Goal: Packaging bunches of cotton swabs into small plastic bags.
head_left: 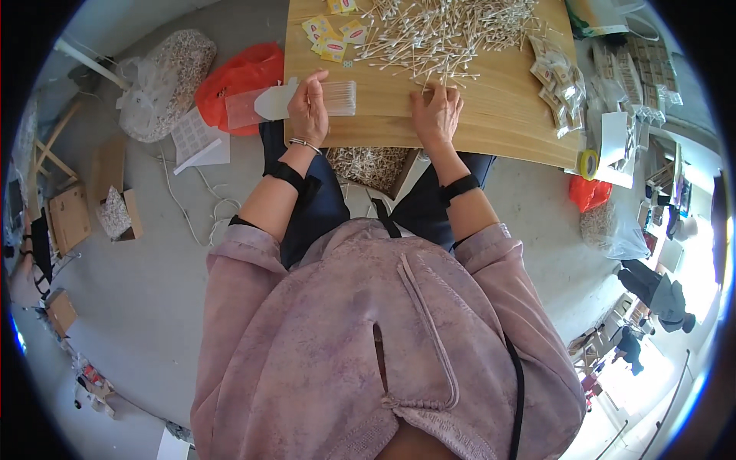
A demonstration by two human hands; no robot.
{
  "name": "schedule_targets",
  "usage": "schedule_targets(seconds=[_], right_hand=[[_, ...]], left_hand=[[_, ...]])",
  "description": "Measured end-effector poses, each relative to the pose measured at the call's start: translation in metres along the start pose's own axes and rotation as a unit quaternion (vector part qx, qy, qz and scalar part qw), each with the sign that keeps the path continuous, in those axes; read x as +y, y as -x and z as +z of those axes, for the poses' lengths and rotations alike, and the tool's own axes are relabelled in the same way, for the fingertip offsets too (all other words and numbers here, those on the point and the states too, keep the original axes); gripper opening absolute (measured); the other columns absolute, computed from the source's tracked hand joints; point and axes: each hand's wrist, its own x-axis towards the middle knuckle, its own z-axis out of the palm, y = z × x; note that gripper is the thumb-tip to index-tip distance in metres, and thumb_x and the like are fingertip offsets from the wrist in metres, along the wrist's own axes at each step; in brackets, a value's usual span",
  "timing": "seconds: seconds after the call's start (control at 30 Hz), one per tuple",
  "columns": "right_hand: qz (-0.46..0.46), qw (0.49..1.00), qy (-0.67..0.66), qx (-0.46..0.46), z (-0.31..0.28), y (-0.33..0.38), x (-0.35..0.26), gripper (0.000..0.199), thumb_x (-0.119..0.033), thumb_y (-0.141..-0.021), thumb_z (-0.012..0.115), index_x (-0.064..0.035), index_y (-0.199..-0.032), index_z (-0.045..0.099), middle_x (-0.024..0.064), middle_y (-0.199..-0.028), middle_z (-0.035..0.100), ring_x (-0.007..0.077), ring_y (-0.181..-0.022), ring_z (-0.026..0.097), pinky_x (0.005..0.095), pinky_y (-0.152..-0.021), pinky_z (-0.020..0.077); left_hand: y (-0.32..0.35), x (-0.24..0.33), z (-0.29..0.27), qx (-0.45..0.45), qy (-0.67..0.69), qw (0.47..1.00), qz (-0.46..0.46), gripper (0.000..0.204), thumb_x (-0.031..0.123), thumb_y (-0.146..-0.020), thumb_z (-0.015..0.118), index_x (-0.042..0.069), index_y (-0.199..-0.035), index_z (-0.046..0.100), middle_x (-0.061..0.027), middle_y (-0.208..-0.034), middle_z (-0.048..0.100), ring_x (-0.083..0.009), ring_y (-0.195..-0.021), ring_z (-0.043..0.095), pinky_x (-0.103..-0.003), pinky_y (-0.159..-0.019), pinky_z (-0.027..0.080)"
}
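Observation:
My left hand is closed around a clear plastic bag at the near left of the table. A row of cotton swabs lies inside the bag, right of the hand, with a pale card to its left. At the near edge of a loose cotton swab pile, my right hand rests low with curled fingers. Its fingertips pinch at swabs there; how many is hidden. Small yellow-and-white cards lie left of the pile.
Filled clear packets lie at the wooden table's right side, near yellow tape. Below the table edge, between my legs, stands a box of swabs. A red bag and a large swab sack are on the left.

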Motion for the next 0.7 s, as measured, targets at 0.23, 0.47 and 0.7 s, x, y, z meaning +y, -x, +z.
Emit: schedule_targets(seconds=[0.23, 0.47, 0.7], right_hand=[[-0.046, 0.999, -0.018, -0.015, 0.005, 0.004, 0.000, 0.018, -0.022, -0.079, 0.064, -0.0071, -0.089, 0.061, 0.0116, -0.098, 0.052, 0.0326, -0.099, 0.047, 0.0428, -0.085, 0.0418], [-0.158, 0.981, 0.104, -0.032, 0.004, -0.004, 0.002, 0.015, -0.018, -0.081, 0.061, -0.0079, -0.092, 0.059, 0.0092, -0.104, 0.050, 0.0311, -0.102, 0.045, 0.0433, -0.087, 0.0371], [-0.248, 0.968, 0.000, 0.037, 0.002, -0.020, -0.031, 0.011, -0.017, -0.081, 0.060, -0.0125, -0.091, 0.056, 0.0047, -0.103, 0.055, 0.0290, -0.106, 0.045, 0.0451, -0.090, 0.0318]], left_hand=[[-0.001, 0.001, -0.001, -0.009, 0.010, 1.000, -0.008, 0.033, 0.029, -0.097, 0.046, 0.001, -0.105, 0.061, -0.0106, -0.105, 0.064, -0.0155, -0.101, 0.058, -0.026, -0.089, 0.043], [-0.001, 0.001, -0.001, -0.003, 0.012, 1.000, -0.008, 0.032, 0.030, -0.097, 0.047, 0.002, -0.104, 0.061, -0.0099, -0.104, 0.064, -0.0150, -0.100, 0.058, -0.026, -0.088, 0.043], [0.002, -0.010, -0.004, -0.001, 0.003, 0.999, -0.037, 0.036, 0.032, -0.098, 0.043, 0.003, -0.109, 0.060, -0.0085, -0.104, 0.063, -0.0151, -0.097, 0.057, -0.026, -0.085, 0.043]])
